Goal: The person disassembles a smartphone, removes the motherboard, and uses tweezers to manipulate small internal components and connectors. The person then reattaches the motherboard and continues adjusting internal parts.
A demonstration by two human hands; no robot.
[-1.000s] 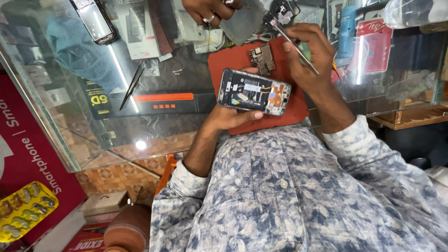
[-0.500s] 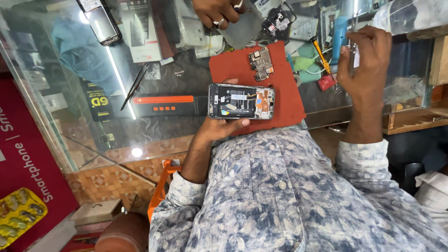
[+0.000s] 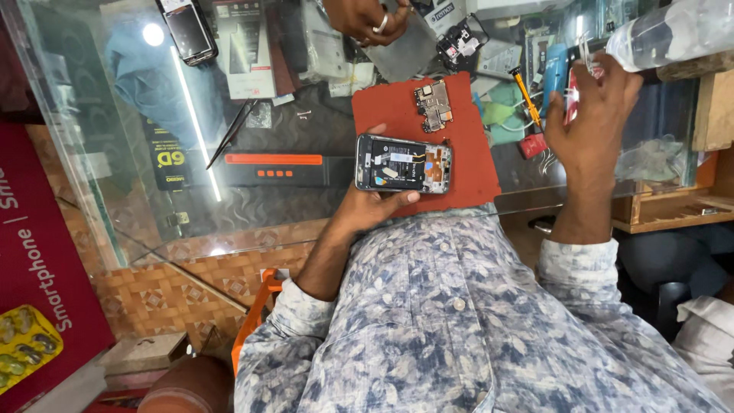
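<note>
A person leans over a glass counter (image 3: 115, 153). At centre, the left hand (image 3: 375, 205) grips one opened smartphone (image 3: 403, 164), its back cover off and inner parts showing, thumb along the near edge. The phone lies on one red work mat (image 3: 459, 153). One loose circuit board (image 3: 433, 105) sits on the mat at twelve o'clock from the phone. At two o'clock, the right hand (image 3: 592, 122) is raised, fingers spread; what it pinches cannot be told. One yellow-handled screwdriver (image 3: 526, 93) lies beside it. Another person's ringed hand (image 3: 365, 17) rests at twelve o'clock.
</note>
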